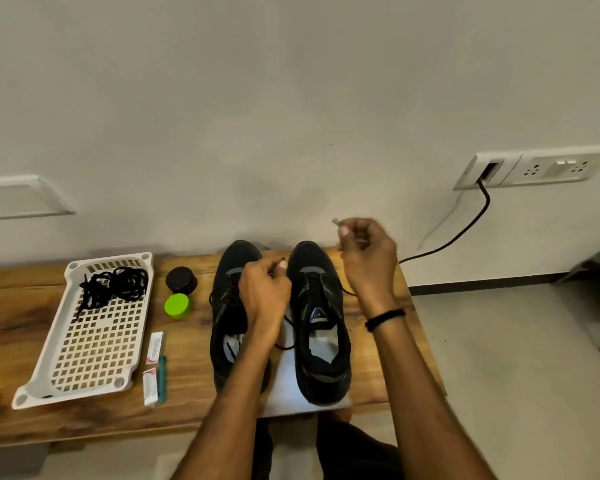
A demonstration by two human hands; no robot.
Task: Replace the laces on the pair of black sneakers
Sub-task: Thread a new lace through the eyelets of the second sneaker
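Right hand (368,258) pinching lace (347,292) tip, above sneaker (321,323)

L hand (264,293), R hand (368,259) higher, both pinching lace (347,292)

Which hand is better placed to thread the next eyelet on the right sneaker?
Probably right: the right hand pinches the lace tip clear above the right sneaker; the left hand pinches lace lower, left of it.

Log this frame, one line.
left hand: pinches black shoelace end | right hand: pinches other end | shoelace through right black sneaker | black laces in white plastic basket
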